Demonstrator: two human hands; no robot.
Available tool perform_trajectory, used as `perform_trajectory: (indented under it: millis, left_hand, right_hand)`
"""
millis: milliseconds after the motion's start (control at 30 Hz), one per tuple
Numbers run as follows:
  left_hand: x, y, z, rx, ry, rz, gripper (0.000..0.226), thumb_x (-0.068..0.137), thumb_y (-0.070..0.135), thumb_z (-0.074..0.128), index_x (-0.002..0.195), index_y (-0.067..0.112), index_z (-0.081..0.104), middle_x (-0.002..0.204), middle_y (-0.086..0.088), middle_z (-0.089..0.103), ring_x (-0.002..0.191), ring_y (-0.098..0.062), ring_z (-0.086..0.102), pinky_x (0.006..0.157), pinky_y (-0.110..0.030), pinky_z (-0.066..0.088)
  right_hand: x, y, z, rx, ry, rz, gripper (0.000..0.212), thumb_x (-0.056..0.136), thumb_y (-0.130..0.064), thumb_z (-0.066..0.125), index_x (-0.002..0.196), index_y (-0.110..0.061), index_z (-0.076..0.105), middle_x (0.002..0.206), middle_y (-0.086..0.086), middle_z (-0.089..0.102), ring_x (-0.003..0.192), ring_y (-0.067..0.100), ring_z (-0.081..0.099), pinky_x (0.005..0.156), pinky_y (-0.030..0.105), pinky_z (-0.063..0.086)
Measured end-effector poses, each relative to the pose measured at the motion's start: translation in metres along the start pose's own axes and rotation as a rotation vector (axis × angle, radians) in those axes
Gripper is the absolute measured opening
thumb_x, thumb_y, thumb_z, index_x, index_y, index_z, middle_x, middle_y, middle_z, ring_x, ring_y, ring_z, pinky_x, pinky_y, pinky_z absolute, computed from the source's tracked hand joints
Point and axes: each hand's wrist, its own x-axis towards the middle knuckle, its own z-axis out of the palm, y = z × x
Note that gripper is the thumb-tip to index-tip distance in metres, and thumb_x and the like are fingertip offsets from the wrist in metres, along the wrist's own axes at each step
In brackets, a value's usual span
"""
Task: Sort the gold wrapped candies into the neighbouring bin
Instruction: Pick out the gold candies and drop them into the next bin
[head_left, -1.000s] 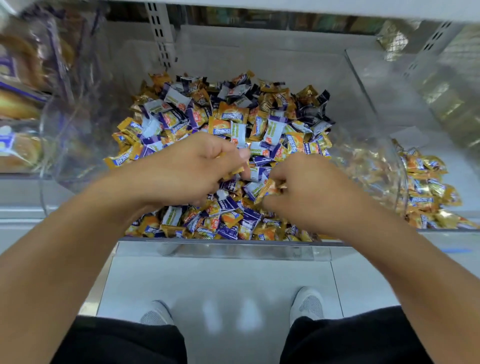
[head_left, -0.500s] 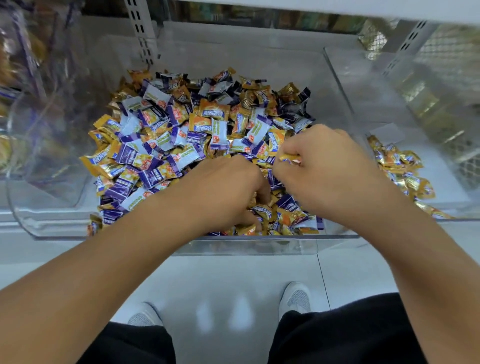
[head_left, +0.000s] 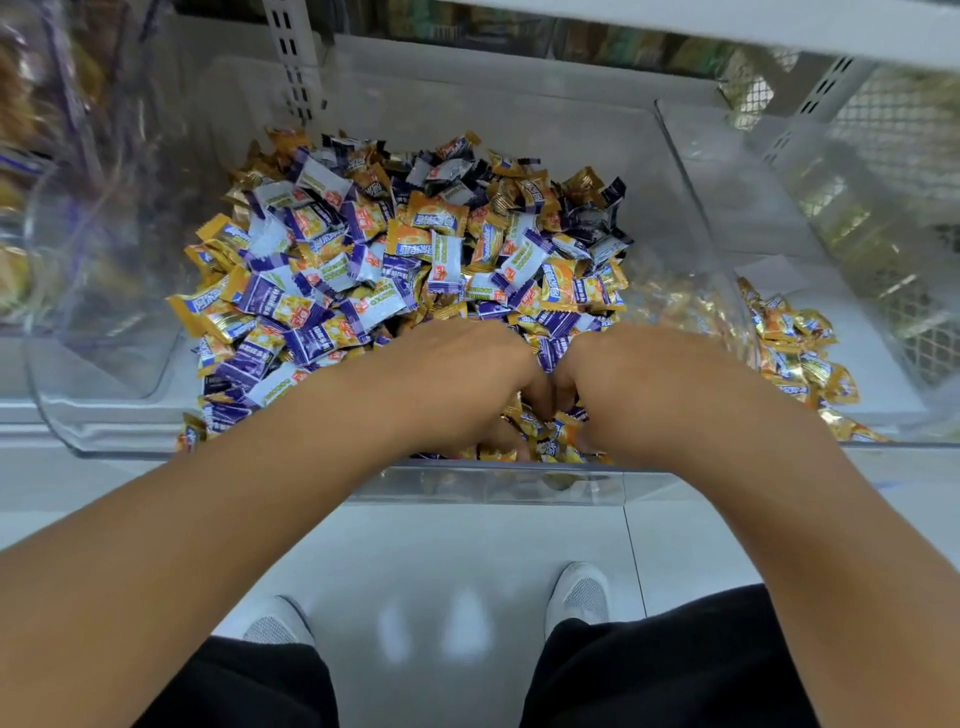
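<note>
You're mid-pick; left hand (head_left: 462, 379) and right hand (head_left: 639, 384) dig knuckles-up into the mixed candies (head_left: 405, 260) at 6 o'clock of the bin (head_left: 691, 218); fingers curl under, can't tell what they're gripping; next, carry gold ones to the neighbouring bin (head_left: 883, 410) at 3 o'clock.

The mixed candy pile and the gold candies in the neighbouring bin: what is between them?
In the head view, only the clear bin wall separates them.

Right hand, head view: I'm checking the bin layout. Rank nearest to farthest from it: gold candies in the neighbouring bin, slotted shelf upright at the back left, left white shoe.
From the right hand:
1. Gold candies, just right.
2. Left white shoe, lower left on the floor.
3. Slotted shelf upright, far back left.
</note>
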Motion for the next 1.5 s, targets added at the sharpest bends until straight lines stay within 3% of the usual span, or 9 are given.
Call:
perform_trajectory:
  millis: [200, 367, 500, 767, 967, 1267, 1367, 1433, 1500]
  left_hand:
    - [-0.006, -0.008, 0.0, -0.044, 0.118, -0.037, 0.016, 0.096, 0.047, 0.056, 0.09, 0.034, 0.063, 0.096, 0.008, 0.06, 0.092, -0.017, 0.058, 0.076, -0.037, 0.049]
    - [-0.03, -0.022, -0.014, -0.717, 0.274, -0.278, 0.027, 0.101, 0.031, 0.046, 0.078, 0.023, 0.057, 0.056, 0.014, 0.054, 0.044, -0.002, 0.048, 0.044, -0.015, 0.035]
    - [-0.04, -0.018, -0.034, -1.475, 0.365, -0.449, 0.024, 0.1, 0.031, 0.054, 0.082, 0.016, 0.058, 0.071, -0.002, 0.058, 0.05, -0.012, 0.051, 0.033, -0.02, 0.034]
    - [0.008, 0.069, -0.076, -1.668, 0.274, -0.338, 0.019, 0.095, 0.025, 0.062, 0.085, 0.009, 0.064, 0.062, -0.003, 0.065, 0.047, -0.009, 0.063, 0.034, -0.015, 0.044]
    - [0.071, 0.144, -0.092, -1.824, 0.126, -0.358, 0.018, 0.1, 0.014, 0.055, 0.089, 0.002, 0.062, 0.079, -0.016, 0.065, 0.081, -0.029, 0.067, 0.059, -0.036, 0.061]
    - [0.11, 0.148, -0.086, -2.049, 0.11, -0.37, 0.064, 0.106, 0.049, 0.023, 0.142, 0.001, 0.044, 0.15, -0.028, 0.038, 0.126, -0.049, 0.05, 0.107, -0.064, 0.037]
    - [0.113, 0.147, -0.079, -2.089, 0.149, -0.365, 0.065, 0.105, 0.05, 0.018, 0.15, 0.006, 0.036, 0.16, -0.021, 0.022, 0.135, -0.049, 0.04, 0.106, -0.068, 0.034]
    - [0.116, 0.146, -0.077, -2.093, 0.163, -0.339, 0.065, 0.105, 0.052, 0.016, 0.152, 0.01, 0.034, 0.157, -0.02, 0.032, 0.127, -0.046, 0.047, 0.087, -0.066, 0.042]
    - [0.12, 0.146, -0.077, -2.039, 0.157, -0.31, 0.065, 0.104, 0.053, 0.014, 0.154, 0.015, 0.03, 0.158, -0.016, 0.033, 0.136, -0.04, 0.042, 0.088, -0.064, 0.041]
  right_hand:
    - [0.01, 0.0, 0.007, 0.102, 0.025, 0.001, 0.018, 0.083, -0.031, 0.076, 0.091, -0.02, 0.064, 0.087, 0.001, 0.059, 0.084, 0.027, 0.062, 0.07, 0.034, 0.052]
    - [0.009, 0.013, -0.002, 0.509, 0.183, -0.099, 0.019, 0.093, -0.03, 0.065, 0.076, -0.022, 0.071, 0.077, -0.002, 0.07, 0.071, 0.016, 0.066, 0.058, 0.029, 0.052]
    - [-0.013, 0.021, -0.021, 1.044, 0.291, -0.17, 0.021, 0.092, -0.024, 0.065, 0.075, -0.015, 0.071, 0.063, -0.002, 0.067, 0.042, 0.005, 0.046, 0.037, 0.016, 0.03]
    - [-0.054, 0.106, -0.019, 1.85, 0.354, 0.045, 0.021, 0.093, -0.01, 0.055, 0.074, -0.009, 0.063, 0.068, 0.011, 0.063, 0.046, 0.014, 0.045, 0.032, 0.015, 0.025]
    - [-0.052, 0.172, 0.021, 2.379, 0.287, 0.386, 0.018, 0.092, -0.005, 0.053, 0.1, 0.009, 0.061, 0.088, 0.026, 0.07, 0.063, 0.032, 0.072, 0.049, 0.036, 0.059]
    - [-0.054, 0.203, 0.042, 2.367, 0.245, 0.377, 0.028, 0.091, -0.016, 0.053, 0.116, -0.005, 0.062, 0.109, 0.024, 0.071, 0.095, 0.036, 0.072, 0.086, 0.053, 0.056]
    - [-0.05, 0.206, 0.045, 2.32, 0.291, 0.449, 0.022, 0.094, -0.026, 0.054, 0.087, -0.008, 0.063, 0.104, 0.023, 0.071, 0.094, 0.037, 0.071, 0.091, 0.052, 0.054]
    - [-0.046, 0.21, 0.047, 2.312, 0.3, 0.462, 0.042, 0.098, -0.044, 0.048, 0.096, -0.007, 0.067, 0.11, 0.026, 0.07, 0.101, 0.04, 0.068, 0.094, 0.053, 0.051]
    - [-0.043, 0.215, 0.049, 2.312, 0.286, 0.413, 0.068, 0.098, -0.063, 0.034, 0.111, -0.007, 0.069, 0.119, 0.027, 0.066, 0.112, 0.041, 0.063, 0.099, 0.052, 0.046]
